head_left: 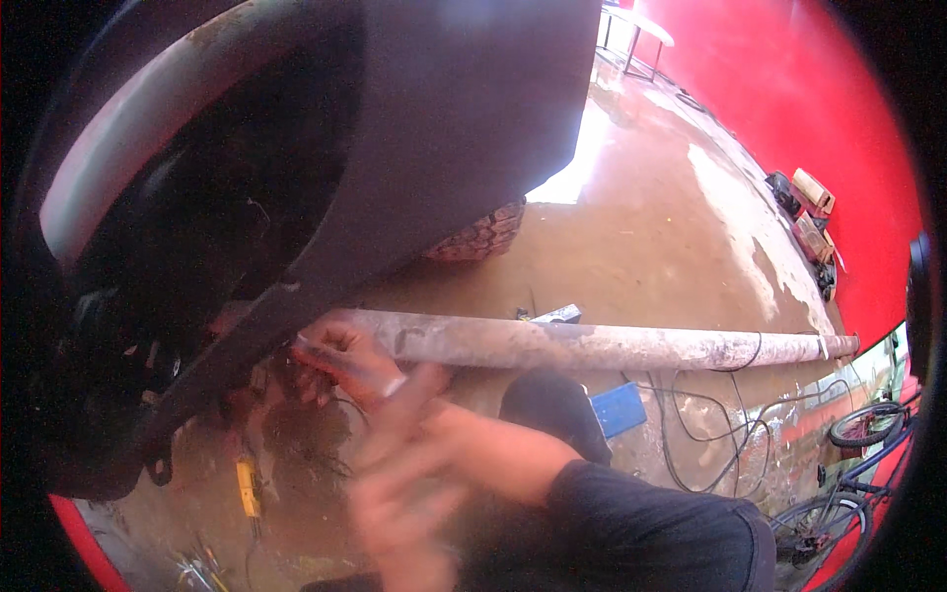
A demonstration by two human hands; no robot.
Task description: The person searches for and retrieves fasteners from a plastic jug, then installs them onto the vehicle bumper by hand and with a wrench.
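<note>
A large dark vehicle body panel (454, 109) curves over the upper left, around a shadowed hollow. At its lower edge my right hand (345, 357), reaching in from the lower right, has its fingers bent and pinched. What they hold, if anything, is too small and dim to make out. A pale band (395, 386) circles that wrist. My left hand (404, 493) rises from the bottom edge in front of my right forearm. Motion smears its fingers, and no object shows in it. Below the panel hangs or lies a yellow tool-like thing (248, 488), with a cord trailing from it.
A long pale pole (572, 343) crosses behind my arm toward the red wall (789, 89). Beyond it are a tyre (483, 235) and a small metal box (557, 315). A blue box (619, 409), loose cables (681, 464) and a bicycle (838, 483) are at the right.
</note>
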